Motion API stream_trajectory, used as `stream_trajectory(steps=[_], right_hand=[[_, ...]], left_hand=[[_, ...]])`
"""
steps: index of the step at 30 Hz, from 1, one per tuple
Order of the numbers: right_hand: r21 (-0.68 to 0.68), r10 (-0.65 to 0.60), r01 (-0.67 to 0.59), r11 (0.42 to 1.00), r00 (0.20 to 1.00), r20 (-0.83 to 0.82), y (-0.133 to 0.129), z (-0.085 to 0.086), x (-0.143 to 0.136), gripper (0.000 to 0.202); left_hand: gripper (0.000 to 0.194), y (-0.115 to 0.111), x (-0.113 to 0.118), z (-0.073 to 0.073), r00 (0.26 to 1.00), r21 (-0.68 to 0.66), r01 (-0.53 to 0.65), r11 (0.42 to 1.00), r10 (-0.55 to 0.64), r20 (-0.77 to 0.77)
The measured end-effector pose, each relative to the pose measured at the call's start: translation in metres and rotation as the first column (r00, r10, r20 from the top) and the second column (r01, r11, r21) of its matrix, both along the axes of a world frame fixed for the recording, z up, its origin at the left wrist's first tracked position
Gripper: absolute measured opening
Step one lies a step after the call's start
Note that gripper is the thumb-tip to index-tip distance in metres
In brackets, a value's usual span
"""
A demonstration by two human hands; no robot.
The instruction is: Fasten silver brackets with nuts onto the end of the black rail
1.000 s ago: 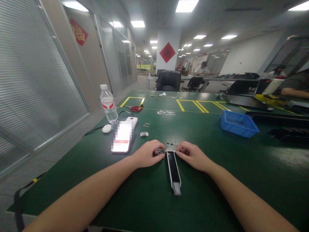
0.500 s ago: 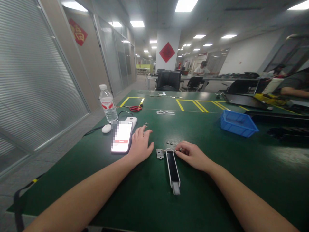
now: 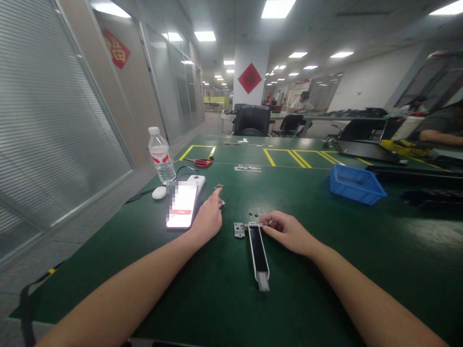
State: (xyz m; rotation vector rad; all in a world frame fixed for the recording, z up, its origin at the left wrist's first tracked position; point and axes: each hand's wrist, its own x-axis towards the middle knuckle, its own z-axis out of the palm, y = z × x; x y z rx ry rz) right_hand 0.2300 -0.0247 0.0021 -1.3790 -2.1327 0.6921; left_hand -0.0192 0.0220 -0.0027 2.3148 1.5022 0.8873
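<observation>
Resting on the green counter, the right hand pinches the far end of a long black-and-silver strip with closed fingers. The left hand reaches far-left, fingers closing on a small metal bracket beside the phone.

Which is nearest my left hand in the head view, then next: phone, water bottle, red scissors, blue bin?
From the left hand:
1. Phone, right beside it on the left.
2. Water bottle, farther back on the left.
3. Red scissors, back by the yellow lines; close to the bottle's rank.
4. Blue bin, far right.
</observation>
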Motion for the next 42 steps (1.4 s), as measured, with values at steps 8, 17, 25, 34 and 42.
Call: stream_trajectory(steps=[8,17,25,34,42], right_hand=[[-0.003,-0.016,0.016,1.0,1.0,-0.015,0.0,0.002,-0.002,0.02],[0.037,-0.063,0.067,0.997,0.993,-0.101,0.0,0.002,0.0,0.021],[-0.039,-0.019,0.001,0.999,0.882,-0.472,-0.004,0.004,-0.008,0.033],[-0.182,0.089,-0.266,0.947,0.759,-0.645,-0.014,0.013,-0.012,0.032],[-0.292,-0.051,-0.183,0.939,0.764,-0.643,-0.006,0.013,-0.004,0.034]], left_hand=[[0.059,-0.003,0.0,0.007,0.999,-0.035,0.015,0.999,-0.016,-0.037],[0.043,-0.01,0.005,0.013,0.981,0.053,0.19,0.98,-0.187,-0.057],[0.023,-0.031,0.015,0.018,0.764,0.463,0.642,0.611,-0.56,-0.319],[0.014,-0.043,0.019,0.028,0.687,0.555,0.717,0.423,-0.567,-0.455],[0.019,-0.041,0.018,0.024,0.775,0.502,0.631,0.591,-0.515,-0.368]])
